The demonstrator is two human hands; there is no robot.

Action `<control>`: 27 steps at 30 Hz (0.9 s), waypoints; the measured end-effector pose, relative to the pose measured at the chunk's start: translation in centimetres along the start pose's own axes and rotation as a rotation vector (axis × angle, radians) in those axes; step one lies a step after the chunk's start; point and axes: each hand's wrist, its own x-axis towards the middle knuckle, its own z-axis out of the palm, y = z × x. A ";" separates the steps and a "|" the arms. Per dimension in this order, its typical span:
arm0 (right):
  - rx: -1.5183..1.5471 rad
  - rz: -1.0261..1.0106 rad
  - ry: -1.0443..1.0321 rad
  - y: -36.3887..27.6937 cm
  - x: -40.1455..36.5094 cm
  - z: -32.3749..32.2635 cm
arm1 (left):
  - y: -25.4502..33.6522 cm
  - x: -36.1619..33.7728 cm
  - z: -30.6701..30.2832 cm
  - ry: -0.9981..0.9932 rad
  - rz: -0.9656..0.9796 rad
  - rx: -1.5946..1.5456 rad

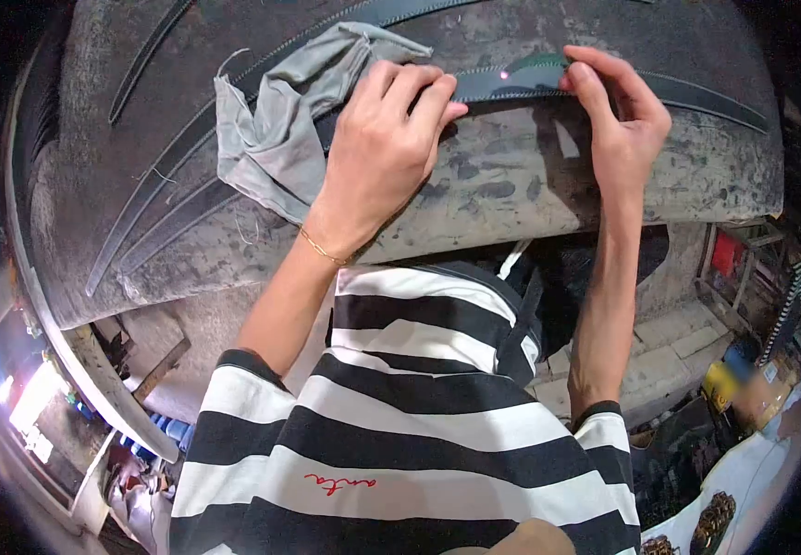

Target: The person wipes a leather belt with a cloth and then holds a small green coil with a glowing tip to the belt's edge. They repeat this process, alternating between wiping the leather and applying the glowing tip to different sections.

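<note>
Scuffed surface [502, 190], seen from above. By the curled left hand [387, 129] and the right hand [627, 139], its thumb and forefinger nearly pinched, a stitched dark strap [525, 83] is met; firm hold cannot be told. Crosswise, the strap is stretched between both, equally near; grey cloth [276, 129] is bunched beside the left.

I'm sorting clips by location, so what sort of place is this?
Probably a small leather workshop: stitched dark straps lie across a stained, worn worktable, with a crumpled grey rag among them.

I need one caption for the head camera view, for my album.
Left hand and right hand at a stitched dark strip, with crumpled grey cloth alongside.
</note>
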 end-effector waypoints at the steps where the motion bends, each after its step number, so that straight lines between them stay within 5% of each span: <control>1: -0.010 -0.006 -0.005 0.0 0.0 0.0 | 0.0 0.2 0.1 0.011 -0.001 0.009; 9: -0.078 0.009 0.018 -0.2 0.4 0.6 | -0.7 0.5 1.1 0.106 0.003 0.002; 14: -0.069 0.246 0.069 -2.8 0.6 2.0 | -0.3 0.6 0.5 0.063 -0.031 -0.001; 17: -0.066 0.079 0.113 -0.9 0.1 2.4 | -0.3 0.6 0.4 0.037 -0.056 -0.010; 20: -0.063 0.243 0.066 -2.3 0.6 1.9 | -0.3 0.7 0.4 0.048 -0.052 -0.019; 27: -0.058 0.244 0.064 -2.0 0.4 2.0 | -0.2 0.7 0.4 0.045 -0.058 -0.025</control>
